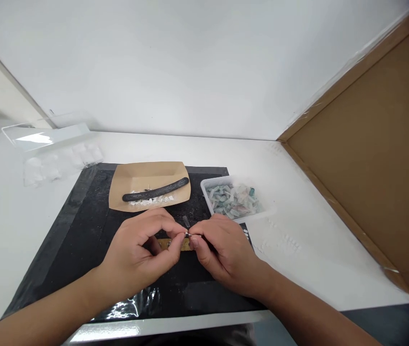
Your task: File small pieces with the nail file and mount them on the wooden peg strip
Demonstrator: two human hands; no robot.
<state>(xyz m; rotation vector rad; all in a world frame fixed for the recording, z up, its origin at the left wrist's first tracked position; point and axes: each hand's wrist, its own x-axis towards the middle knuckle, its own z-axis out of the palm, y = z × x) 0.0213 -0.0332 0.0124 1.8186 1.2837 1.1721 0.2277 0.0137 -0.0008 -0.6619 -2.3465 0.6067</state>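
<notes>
My left hand (149, 245) and my right hand (224, 247) meet over a black mat (78, 250). Thumb and forefinger of each are pinched together on a tiny dark, shiny piece (187, 234), mostly covered by the fingertips; its kind is not clear. Behind the fingers a gold-coloured strip (186, 245) lies on the mat, partly hidden. Just beyond the fingertips rests a small translucent grey piece (186, 221), shaped like a false nail tip.
A brown paper tray (118, 185) holds a black curved nail file (156, 190) and white scraps. To its right, a white plastic basket (206, 194) is full of translucent and teal slivers. Clear plastic packaging (56, 158) lies back left. A cardboard panel (370, 158) stands on the right.
</notes>
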